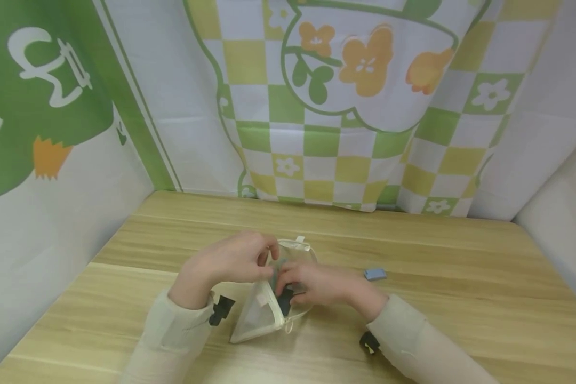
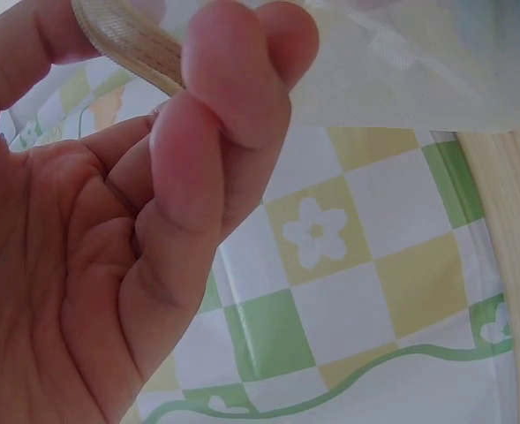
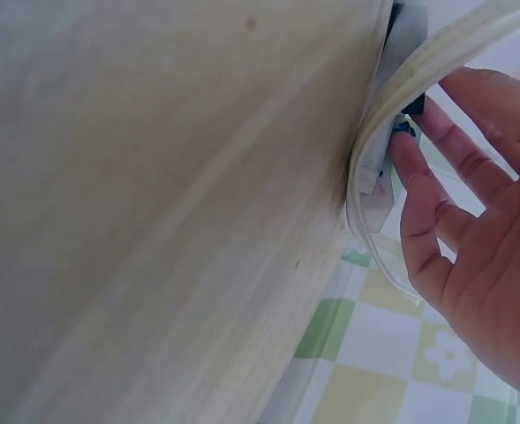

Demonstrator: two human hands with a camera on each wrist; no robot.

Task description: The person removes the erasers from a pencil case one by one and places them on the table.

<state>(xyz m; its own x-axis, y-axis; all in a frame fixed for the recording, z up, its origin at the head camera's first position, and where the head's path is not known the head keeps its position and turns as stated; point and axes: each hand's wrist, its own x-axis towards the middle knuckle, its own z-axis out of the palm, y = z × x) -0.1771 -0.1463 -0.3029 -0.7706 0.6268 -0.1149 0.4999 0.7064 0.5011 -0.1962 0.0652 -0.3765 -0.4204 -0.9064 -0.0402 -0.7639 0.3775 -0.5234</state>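
two bare hands meet at one translucent zip pouch [image 1: 252, 321] in the head view. the pouch is on the wooden table [image 1: 461, 277], between the hands, with its mouth toward the right. the left hand [image 1: 225, 261] pinches the pouch at its edge. the right hand [image 1: 324, 282] has its fingers inside the mouth, at a dark object [image 1: 285, 302]; if it grasps this object, i cannot tell. one small light-blue block [image 1: 375, 274] lies near the right wrist, apart from the pouch. behind the table hangs a checkered cloth [image 1: 319, 140] with flowers.

in the left wrist view, the fingers of the left hand are bent, and the beige zip edge [image 2: 131, 42] passes between them and the thumb.

in the right wrist view, the right hand has its fingers bent a little, beside the pale rim [image 3: 379, 110] of the pouch; their tips are partly hidden at the dark object.
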